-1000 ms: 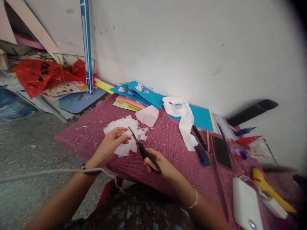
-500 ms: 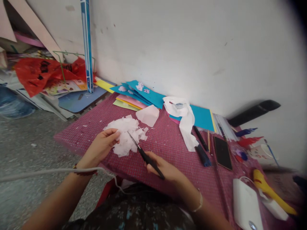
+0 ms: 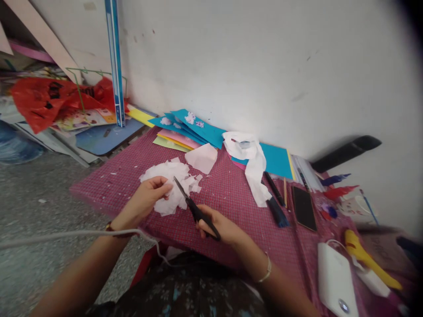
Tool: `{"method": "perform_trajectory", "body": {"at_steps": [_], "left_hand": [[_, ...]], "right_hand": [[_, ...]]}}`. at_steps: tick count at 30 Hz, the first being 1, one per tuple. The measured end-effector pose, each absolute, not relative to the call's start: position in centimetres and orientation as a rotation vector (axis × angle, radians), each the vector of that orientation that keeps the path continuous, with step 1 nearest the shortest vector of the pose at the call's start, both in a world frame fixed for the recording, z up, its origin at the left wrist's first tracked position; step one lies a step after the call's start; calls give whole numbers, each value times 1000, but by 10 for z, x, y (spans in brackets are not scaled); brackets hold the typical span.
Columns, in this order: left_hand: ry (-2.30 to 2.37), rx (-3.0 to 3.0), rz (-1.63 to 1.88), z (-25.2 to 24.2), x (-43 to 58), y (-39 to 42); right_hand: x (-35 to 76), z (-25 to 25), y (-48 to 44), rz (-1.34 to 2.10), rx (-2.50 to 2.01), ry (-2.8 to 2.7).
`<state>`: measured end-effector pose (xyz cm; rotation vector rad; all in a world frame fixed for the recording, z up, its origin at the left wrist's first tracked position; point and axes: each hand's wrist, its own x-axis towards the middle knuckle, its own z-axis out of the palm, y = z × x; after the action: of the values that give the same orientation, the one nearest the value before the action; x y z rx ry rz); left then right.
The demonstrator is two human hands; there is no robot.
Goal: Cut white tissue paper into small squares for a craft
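Note:
My right hand [image 3: 220, 226] grips black-handled scissors [image 3: 194, 207], blades pointing up-left toward a heap of white tissue paper scraps [image 3: 172, 187]. My left hand [image 3: 148, 198] is pinched on a piece of that white paper at the heap's near edge, beside the blade tips. Both hands are over a low table covered in red checked cloth [image 3: 231, 198]. A larger pale tissue sheet [image 3: 205, 157] lies just beyond the heap.
Blue, pink and green card sheets [image 3: 194, 127] and a white paper strip [image 3: 256, 167] lie along the wall. Pens, a black phone [image 3: 303, 208], a white power bank [image 3: 335, 279] and a yellow tool [image 3: 366, 259] sit right. A red bag [image 3: 53, 99] and clutter lie left on the floor.
The scissors swung slightly between frames, blades dipping then rising again toward the paper. My left hand stayed on the paper scraps. The view shifted a little left.

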<state>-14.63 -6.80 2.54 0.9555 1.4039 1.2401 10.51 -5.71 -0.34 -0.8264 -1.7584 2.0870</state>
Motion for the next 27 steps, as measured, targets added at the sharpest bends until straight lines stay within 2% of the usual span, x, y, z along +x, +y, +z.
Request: {"method": "perform_trajectory", "body": {"at_steps": [5, 10, 14, 18, 23, 27], "left_hand": [[1463, 1041, 1335, 28, -154, -59], [1924, 1539, 1572, 36, -161, -57], [2016, 1835, 1644, 29, -157, -71], [1831, 2076, 1405, 0, -127, -97], [1162, 2413, 791, -31, -72, -117], [1145, 2504, 709, -39, -51, -115]], "right_hand": [[117, -8, -58, 2091, -626, -1679], [134, -25, -58, 2260, -515, -1306], [157, -27, -53, 2269, -517, -1135], [173, -26, -43, 2171, -582, -1013], [178, -28, -32, 2123, -576, -862], [174, -32, -28, 2088, -592, -799]]}}
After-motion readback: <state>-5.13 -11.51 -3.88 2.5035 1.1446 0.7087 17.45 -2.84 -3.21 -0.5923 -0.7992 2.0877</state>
